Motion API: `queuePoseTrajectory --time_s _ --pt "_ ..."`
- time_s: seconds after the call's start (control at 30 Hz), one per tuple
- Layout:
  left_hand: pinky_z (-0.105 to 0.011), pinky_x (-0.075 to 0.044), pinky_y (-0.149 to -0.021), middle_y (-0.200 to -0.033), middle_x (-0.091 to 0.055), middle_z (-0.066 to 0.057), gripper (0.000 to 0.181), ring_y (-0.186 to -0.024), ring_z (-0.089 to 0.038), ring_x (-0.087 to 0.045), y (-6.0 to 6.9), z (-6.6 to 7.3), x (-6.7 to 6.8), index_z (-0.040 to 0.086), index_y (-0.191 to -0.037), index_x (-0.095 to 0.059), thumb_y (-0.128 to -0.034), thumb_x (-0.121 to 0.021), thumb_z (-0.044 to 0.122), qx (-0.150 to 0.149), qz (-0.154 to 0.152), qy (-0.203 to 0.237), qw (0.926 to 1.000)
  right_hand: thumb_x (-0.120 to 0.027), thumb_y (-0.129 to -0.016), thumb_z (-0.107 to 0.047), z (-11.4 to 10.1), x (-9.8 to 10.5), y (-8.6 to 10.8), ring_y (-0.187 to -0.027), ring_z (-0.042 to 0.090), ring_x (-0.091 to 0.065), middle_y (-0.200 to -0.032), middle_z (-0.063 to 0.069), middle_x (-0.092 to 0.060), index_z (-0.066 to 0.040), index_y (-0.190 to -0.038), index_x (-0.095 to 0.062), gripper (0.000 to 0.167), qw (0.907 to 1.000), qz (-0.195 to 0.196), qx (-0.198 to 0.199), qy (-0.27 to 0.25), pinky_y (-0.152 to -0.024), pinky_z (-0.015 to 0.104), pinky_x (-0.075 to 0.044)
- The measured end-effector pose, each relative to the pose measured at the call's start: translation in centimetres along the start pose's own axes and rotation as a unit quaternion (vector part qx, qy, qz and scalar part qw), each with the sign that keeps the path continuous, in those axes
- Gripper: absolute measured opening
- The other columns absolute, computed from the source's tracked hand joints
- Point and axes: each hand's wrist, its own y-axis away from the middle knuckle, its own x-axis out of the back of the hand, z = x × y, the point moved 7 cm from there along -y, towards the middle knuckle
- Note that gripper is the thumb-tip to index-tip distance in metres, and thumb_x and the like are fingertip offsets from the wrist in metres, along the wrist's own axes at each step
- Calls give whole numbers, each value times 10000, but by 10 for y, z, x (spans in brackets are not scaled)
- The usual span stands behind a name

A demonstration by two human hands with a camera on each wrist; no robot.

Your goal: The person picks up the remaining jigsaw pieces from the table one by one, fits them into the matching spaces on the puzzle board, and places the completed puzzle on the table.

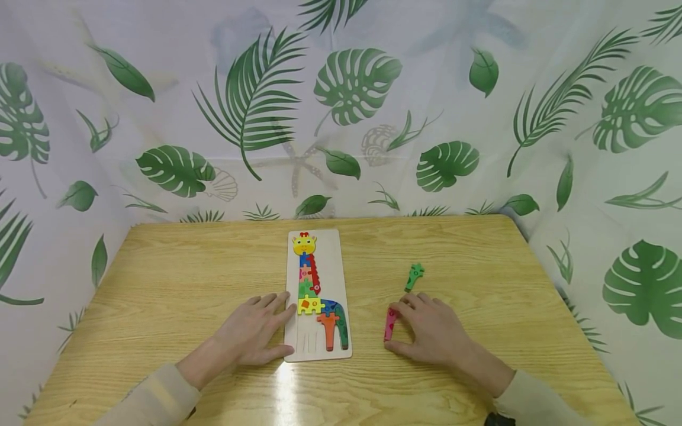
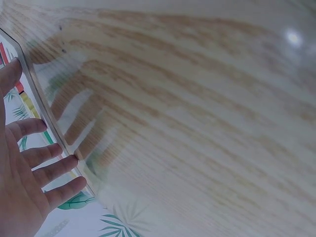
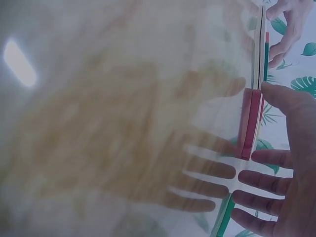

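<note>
A wooden giraffe puzzle board (image 1: pixel 331 260) lies on the table, with several coloured pieces fitted into a giraffe shape. Below the yellow piece (image 1: pixel 309 306), part of the bare board shows faint outlines. My left hand (image 1: pixel 258 331) rests at the board's left edge, fingers loosely extended; in the left wrist view the fingertips touch that edge. To the right of the board, my right hand (image 1: pixel 434 331) pinches a pink puzzle piece (image 1: pixel 391 325) lengthwise, thumb at its near end and index finger at its far end. A green puzzle piece (image 1: pixel 414 276) lies just beyond that hand.
The wooden table (image 1: pixel 202 260) reflects light near its front. A white cloth with green leaves (image 1: pixel 357 86) hangs behind it and along both sides. A dark band (image 1: pixel 499 419) shows at the right wrist.
</note>
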Motion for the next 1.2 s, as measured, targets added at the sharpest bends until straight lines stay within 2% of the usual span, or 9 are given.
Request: queuePoseTrajectory --time_s 0.23,0.73,0.93,1.2 --pt "-530 -502 -1181 -1648 -467 -176 820 -1449 -384 -547 1 0 0 143 -1575 -502 -984 -529 711 -4 -13 -6 10000 -677 -815 -809 5 -2 0 -1193 314 -671 -1336 101 -689 -155 -1376 -671 862 9998 -105 -128 121 -944 539 -604" --pt "-522 -508 -1174 -1649 -468 -176 830 -1448 -379 -551 1 1 -2 146 -1576 -502 -984 -509 728 -35 81 -122 9999 -604 -777 -915 8 -8 -3 -1200 308 -646 -1317 102 -668 -157 -1416 -651 992 9981 -486 -234 288 -947 544 -600" --pt "-524 -505 -1177 -1652 -464 -174 831 -1456 -380 -543 0 1 -3 149 -1577 -501 -984 -504 731 -6 24 -116 9999 -636 -787 -877 7 -8 -3 -1175 307 -645 -1280 99 -666 -156 -1406 -658 951 9983 -447 -219 317 -935 543 -598" --pt "-527 -503 -1179 -1653 -461 -179 830 -1455 -383 -543 1 1 -2 143 -1574 -504 -979 -526 721 15 -20 0 10000 -667 -793 -835 6 -5 -4 -1124 295 -648 -1231 87 -672 -161 -1314 -688 852 9990 -285 -167 316 -873 521 -609"
